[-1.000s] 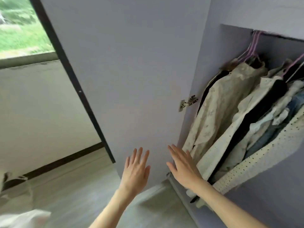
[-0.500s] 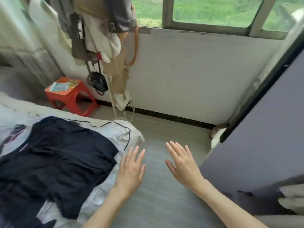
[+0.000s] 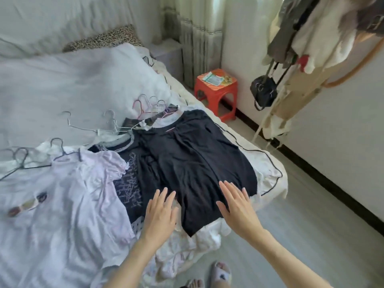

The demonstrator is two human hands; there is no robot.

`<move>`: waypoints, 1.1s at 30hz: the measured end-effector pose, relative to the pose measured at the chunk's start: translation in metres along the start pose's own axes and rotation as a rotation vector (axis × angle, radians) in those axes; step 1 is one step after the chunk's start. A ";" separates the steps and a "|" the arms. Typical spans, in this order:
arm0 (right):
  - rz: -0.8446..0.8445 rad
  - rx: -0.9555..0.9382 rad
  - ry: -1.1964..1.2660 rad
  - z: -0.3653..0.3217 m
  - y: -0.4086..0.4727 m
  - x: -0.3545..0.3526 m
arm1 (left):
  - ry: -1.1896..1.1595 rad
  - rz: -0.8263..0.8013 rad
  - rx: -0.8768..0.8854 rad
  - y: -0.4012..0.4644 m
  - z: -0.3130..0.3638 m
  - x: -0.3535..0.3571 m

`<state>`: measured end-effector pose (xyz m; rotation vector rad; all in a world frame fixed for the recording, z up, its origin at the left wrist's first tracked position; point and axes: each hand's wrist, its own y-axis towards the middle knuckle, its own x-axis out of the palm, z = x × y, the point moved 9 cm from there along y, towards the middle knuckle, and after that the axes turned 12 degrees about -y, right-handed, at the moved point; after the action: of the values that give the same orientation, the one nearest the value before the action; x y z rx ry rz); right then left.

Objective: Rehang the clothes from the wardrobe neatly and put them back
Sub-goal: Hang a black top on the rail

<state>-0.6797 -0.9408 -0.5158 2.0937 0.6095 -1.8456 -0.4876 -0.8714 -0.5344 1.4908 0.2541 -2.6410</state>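
A black garment (image 3: 193, 163) lies spread flat on the bed (image 3: 276, 179), on top of other clothes. To its left lies a pale lilac T-shirt (image 3: 68, 204) with a dark printed top (image 3: 128, 190) between them. Several wire hangers (image 3: 108, 125) are scattered above the clothes; pink and grey ones (image 3: 153, 107) sit by the black garment's collar. My left hand (image 3: 161, 210) hovers with straight fingers over the black garment's lower left edge. My right hand (image 3: 236, 202) is held flat over its lower right part. Neither hand holds anything.
A red plastic stool (image 3: 216, 90) stands beside the bed near the curtain. A coat stand (image 3: 299, 84) with bags and clothes rises at the right. Grey floor runs along the bed's right side. My slippered feet (image 3: 220, 271) stand at the bed's foot.
My view has swung from the open wardrobe, past the window wall, to the bed. Both hands stayed flat and empty and now hover over the black garment.
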 end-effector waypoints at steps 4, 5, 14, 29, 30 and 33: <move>0.017 -0.033 0.020 0.000 0.050 0.005 | -0.055 0.046 -0.124 0.021 -0.034 -0.005; 0.002 -0.040 0.018 0.003 0.066 0.008 | -0.064 0.052 -0.144 0.031 -0.041 -0.005; -0.114 -0.085 -0.014 0.037 0.242 0.037 | -0.055 -0.100 -0.295 0.160 -0.127 0.017; -0.092 -0.138 -0.194 0.020 0.540 0.121 | -0.164 -0.004 -0.519 0.352 -0.290 0.024; -0.077 -0.139 -0.229 0.019 0.556 0.123 | -0.163 0.012 -0.516 0.365 -0.297 0.022; -0.075 -0.114 -0.283 0.018 0.589 0.137 | -0.171 0.061 -0.499 0.398 -0.313 0.019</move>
<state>-0.3953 -1.4453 -0.6920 1.7187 0.7095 -2.0461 -0.1683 -1.2018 -0.7480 1.0880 0.7696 -2.3901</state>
